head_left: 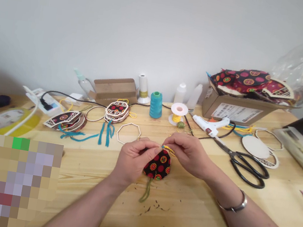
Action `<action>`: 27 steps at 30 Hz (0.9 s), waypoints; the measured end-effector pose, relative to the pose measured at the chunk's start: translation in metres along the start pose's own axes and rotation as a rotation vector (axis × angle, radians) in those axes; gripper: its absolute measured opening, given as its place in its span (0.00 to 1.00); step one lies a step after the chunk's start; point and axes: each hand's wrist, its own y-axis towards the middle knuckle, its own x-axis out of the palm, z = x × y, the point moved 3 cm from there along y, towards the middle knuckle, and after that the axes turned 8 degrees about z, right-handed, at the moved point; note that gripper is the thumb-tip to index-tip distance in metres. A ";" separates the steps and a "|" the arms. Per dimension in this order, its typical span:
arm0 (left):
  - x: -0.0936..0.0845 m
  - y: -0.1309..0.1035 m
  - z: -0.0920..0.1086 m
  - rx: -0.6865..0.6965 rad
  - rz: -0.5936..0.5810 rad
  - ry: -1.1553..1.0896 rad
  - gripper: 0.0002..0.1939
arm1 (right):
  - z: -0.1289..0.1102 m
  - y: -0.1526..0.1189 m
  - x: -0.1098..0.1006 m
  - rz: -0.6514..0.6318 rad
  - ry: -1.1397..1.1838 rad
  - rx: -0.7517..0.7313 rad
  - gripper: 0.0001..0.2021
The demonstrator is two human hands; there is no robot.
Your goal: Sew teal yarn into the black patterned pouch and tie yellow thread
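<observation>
A round black piece of fabric with red and orange circles (159,166) is held near the table's middle, a green cord loop (145,192) hanging from its lower edge. My left hand (135,159) pinches the piece at its upper edge, thumb and fingers pressed together. Close beside it on the right, my right hand (189,153) has its fingertips closed on a yellow cord (169,149) at the top of the piece. A small bit of blue shows between the fingertips of both hands. The back of the fabric piece is hidden.
Black-handled scissors (249,170) and a white glue gun (210,125) lie right. Behind stand a teal thread cone (156,105) and a yellow cord spool (178,112). Patterned stacks (117,111) and an octagonal ring (118,136) lie left. A cardboard box (235,108) holds fabric pieces.
</observation>
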 end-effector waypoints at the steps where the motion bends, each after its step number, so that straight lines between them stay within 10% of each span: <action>1: -0.001 0.000 -0.001 -0.005 0.027 0.006 0.04 | -0.001 0.000 0.001 -0.005 0.007 0.019 0.07; 27: -0.002 -0.002 -0.001 -0.008 0.154 0.073 0.03 | -0.015 -0.008 0.013 -0.082 0.033 0.047 0.09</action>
